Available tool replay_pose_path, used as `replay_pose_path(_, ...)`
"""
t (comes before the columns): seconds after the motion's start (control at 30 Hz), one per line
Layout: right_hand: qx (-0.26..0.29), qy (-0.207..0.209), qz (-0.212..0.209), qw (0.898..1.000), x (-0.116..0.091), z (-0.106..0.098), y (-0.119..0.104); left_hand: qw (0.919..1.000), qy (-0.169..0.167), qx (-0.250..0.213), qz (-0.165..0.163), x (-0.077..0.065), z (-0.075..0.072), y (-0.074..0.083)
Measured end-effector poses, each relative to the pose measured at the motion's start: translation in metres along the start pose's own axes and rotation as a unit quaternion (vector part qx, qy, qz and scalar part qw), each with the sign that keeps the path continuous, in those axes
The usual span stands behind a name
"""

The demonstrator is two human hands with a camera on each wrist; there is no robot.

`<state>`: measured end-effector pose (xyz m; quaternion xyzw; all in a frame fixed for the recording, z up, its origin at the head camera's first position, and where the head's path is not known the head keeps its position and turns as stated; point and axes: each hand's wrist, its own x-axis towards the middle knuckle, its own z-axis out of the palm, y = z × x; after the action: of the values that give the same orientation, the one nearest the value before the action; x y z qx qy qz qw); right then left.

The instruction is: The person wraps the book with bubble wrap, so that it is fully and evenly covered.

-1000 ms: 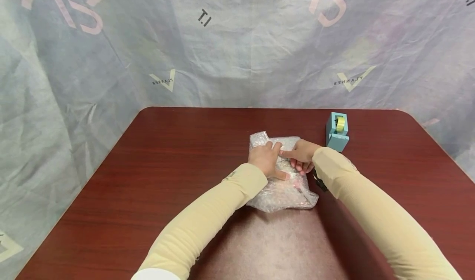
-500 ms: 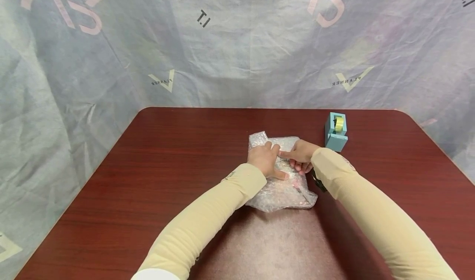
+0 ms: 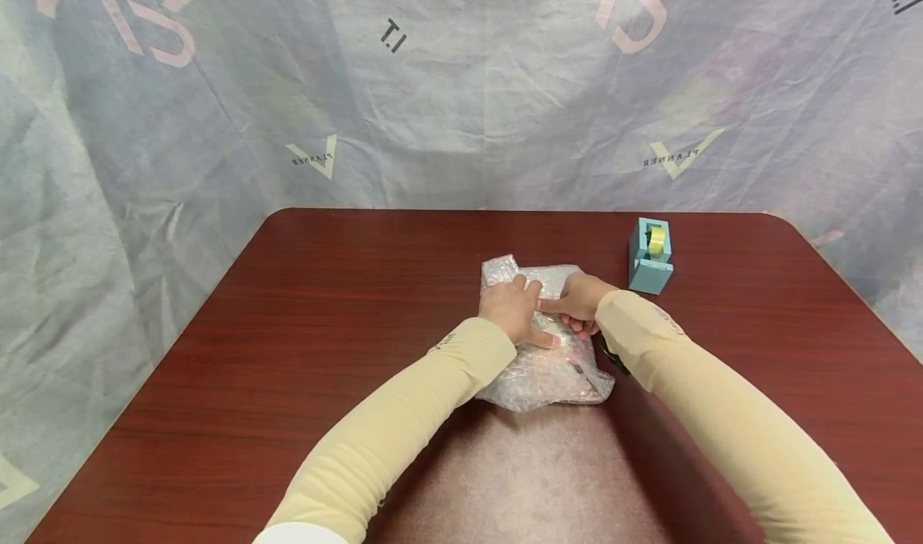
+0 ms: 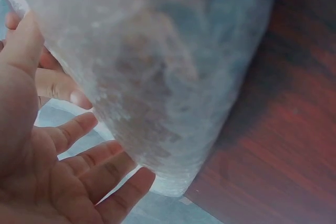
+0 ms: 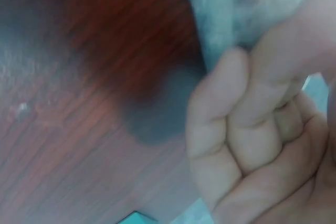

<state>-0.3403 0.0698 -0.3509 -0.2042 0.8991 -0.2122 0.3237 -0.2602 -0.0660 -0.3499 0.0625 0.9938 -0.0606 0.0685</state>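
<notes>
A package in clear bubble wrap (image 3: 541, 376) lies flat on the dark red table; what is inside shows only as blurred reddish and pale patches. My left hand (image 3: 510, 313) rests on its upper left part, fingers and thumb spread over the wrap. From the right, my right hand (image 3: 580, 300) presses the wrap with an extended index finger, close to the left fingers. Its other fingers (image 5: 210, 129) are curled beside the package, and nothing shows in them. In the left wrist view the wrap (image 4: 157, 87) fills the middle, with the left fingertips (image 4: 142, 179) along its edge.
A light blue tape dispenser (image 3: 649, 267) with a yellowish roll stands behind and right of the package. The table (image 3: 346, 288) extends to both sides. A grey printed cloth (image 3: 447, 87) hangs behind it. Something dark (image 3: 614, 356) shows under the right wrist.
The view has shifted slightly. My right hand has moved a little left, its index finger sliding over the wrap toward my left hand. The left hand stays in place on the package.
</notes>
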Motion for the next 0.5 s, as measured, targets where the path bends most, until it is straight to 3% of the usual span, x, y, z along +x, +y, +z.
replay_pose_path(0.2, -0.033, 0.014, -0.004, 0.999, -0.0020, 0.0032, -0.0017, 1.0000, 0.003, -0.003, 0.003, -0.0009, 0.0002, 0.0000)
replay_pose_path(0.5, -0.041, -0.019, -0.009, 0.999, -0.0031, -0.0022, 0.0004, 0.9994, 0.032, -0.004, 0.013, -0.0003, 0.0044, -0.0020)
